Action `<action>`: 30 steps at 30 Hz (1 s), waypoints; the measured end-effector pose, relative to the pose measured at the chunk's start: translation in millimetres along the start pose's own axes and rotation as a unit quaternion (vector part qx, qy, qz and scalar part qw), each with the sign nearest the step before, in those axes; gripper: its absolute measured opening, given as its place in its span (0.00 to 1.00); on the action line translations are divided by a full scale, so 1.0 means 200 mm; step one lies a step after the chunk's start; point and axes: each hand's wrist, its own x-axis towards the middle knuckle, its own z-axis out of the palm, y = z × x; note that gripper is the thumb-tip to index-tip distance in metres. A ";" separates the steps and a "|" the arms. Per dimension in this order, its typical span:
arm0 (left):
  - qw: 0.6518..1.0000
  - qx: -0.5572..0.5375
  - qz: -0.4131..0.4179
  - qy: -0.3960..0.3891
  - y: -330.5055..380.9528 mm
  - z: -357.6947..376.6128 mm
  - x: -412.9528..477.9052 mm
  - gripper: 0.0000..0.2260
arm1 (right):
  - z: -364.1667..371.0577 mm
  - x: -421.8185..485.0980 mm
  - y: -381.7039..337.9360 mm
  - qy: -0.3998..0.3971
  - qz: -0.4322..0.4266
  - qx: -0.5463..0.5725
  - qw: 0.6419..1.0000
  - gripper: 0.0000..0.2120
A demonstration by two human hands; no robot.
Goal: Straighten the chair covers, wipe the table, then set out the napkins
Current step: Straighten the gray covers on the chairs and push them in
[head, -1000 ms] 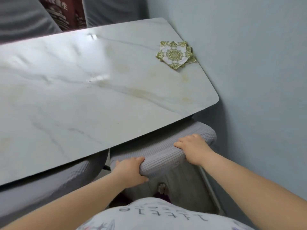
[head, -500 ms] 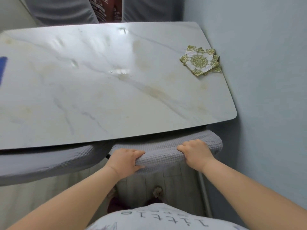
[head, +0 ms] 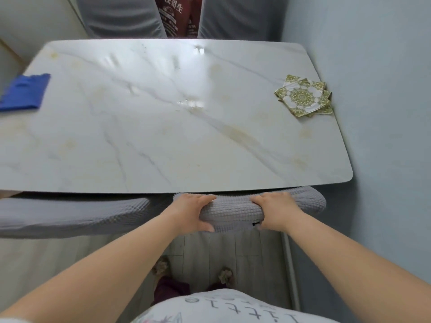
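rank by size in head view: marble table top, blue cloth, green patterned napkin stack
1. white marble table top
2. blue cloth and green patterned napkin stack look alike; cloth partly out of frame

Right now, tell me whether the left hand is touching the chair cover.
Touching. The head view shows the left hand gripping the top edge of the chair cover, fingers curled over it and thumb underneath.

One wide-angle head view, high over the table point(head: 163, 141), facing forward and steeply down. Chair cover point(head: 233, 214) close at 6 o'clock, napkins point(head: 303, 96) at 2, cloth point(head: 24, 92) at 9, wall point(head: 384, 117) at 3.
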 end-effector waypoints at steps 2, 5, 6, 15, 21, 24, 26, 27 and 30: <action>0.999 -0.025 -0.022 0.016 -0.07 -0.01 -0.08 0.43 | -0.04 0.04 -0.15 -0.016 -0.050 0.012 0.999 0.32; 0.995 0.055 -0.087 0.018 -0.26 0.00 -0.19 0.44 | -0.06 0.12 -0.38 -0.019 -0.090 0.026 0.995 0.27; 0.988 0.095 -0.123 0.007 -0.34 0.00 -0.23 0.43 | -0.07 0.15 -0.44 -0.019 -0.088 0.029 0.995 0.23; 0.960 0.116 -0.254 -0.023 -0.88 0.01 -0.61 0.33 | -0.11 0.23 -0.59 -0.058 -0.052 0.018 0.997 0.11; 0.967 0.101 -0.231 -0.042 -1.00 -0.01 -0.60 0.30 | -0.15 0.19 -0.65 -0.042 -0.029 -0.025 0.998 0.14; 0.971 0.114 -0.205 -0.054 -1.01 -0.02 -0.61 0.28 | -0.14 0.19 -0.65 -0.033 -0.030 -0.024 0.999 0.17; 0.972 0.121 -0.194 -0.062 -1.01 -0.03 -0.62 0.24 | -0.14 0.19 -0.65 -0.034 -0.028 -0.015 0.999 0.18; 0.972 0.128 -0.187 -0.068 -1.01 -0.03 -0.62 0.22 | -0.13 0.18 -0.66 -0.037 -0.028 -0.012 0.999 0.18; 0.970 0.141 -0.178 -0.082 -1.02 -0.02 -0.64 0.22 | -0.12 0.15 -0.67 -0.043 -0.030 -0.016 0.999 0.17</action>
